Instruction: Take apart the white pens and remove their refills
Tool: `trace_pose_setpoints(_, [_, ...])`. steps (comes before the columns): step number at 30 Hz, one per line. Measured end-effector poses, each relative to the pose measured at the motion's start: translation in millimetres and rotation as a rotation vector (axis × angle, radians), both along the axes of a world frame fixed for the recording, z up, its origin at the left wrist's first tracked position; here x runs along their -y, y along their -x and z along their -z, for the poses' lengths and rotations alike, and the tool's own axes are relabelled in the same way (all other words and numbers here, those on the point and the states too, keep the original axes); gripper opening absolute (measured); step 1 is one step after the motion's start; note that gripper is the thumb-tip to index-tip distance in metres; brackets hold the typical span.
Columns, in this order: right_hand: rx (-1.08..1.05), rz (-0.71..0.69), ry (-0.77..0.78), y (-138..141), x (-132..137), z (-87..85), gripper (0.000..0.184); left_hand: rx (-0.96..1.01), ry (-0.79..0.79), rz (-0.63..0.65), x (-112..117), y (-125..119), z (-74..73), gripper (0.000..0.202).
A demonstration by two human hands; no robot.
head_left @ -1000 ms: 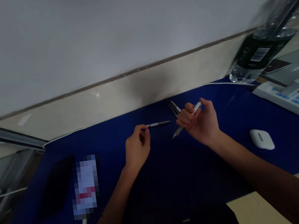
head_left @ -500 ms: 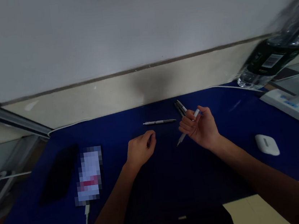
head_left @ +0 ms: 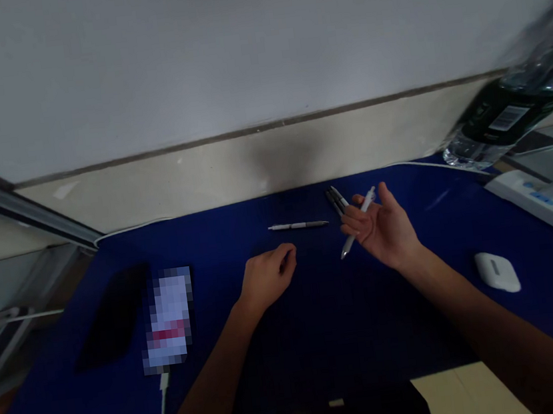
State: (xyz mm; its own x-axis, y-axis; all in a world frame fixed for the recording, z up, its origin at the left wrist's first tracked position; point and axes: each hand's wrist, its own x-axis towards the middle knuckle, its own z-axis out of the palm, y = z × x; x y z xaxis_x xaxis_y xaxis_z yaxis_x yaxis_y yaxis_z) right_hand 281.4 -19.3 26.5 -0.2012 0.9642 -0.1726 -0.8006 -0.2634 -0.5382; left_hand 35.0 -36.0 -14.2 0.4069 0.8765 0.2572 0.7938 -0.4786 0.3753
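Note:
My right hand (head_left: 384, 229) is palm up, its fingers curled around a white and grey pen (head_left: 368, 200) while the thumb stands off to the side. The pen slants, with its grey tip end pointing down and left. My left hand (head_left: 267, 274) lies loosely curled at the desk's middle, and nothing shows in the gap between thumb and fingers. Just beyond it a white and grey pen (head_left: 297, 225) lies flat and crosswise. A couple of dark and grey pens (head_left: 336, 198) lie together behind my right fingers, which partly cover them.
On the blue desk (head_left: 322, 335), a phone (head_left: 171, 314) with a white cable and a dark flat object (head_left: 113, 317) lie left. A white earbud case (head_left: 497, 272) sits right, near a white power strip (head_left: 548, 204) and a plastic bottle (head_left: 494, 116). A wall (head_left: 214, 188) closes the back.
My right hand has loosened: its thumb has lifted off the pen's end and the fingers have opened a little. The pen has shifted within the fingers. My left hand stays curled.

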Motion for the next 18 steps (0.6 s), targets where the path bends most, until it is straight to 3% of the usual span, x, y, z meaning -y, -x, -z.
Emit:
trace_pose_setpoints(7, [0.153, 0.165, -0.029, -23, -10, -4.8, 0.036, -0.025, 0.038, 0.006, 0, 1, 1.0, 0.024])
trace_pose_setpoints(12, [0.577, 0.509, -0.034, -41, -20, 4.7, 0.042, -0.032, 0.052, 0.017, 2, 0, -0.3, 0.021])
trace_pose_setpoints(18, [0.634, 0.447, 0.006, -58, -24, 8.4, 0.038, -0.029, 0.055, 0.020, 1, 1, -1.3, 0.022])
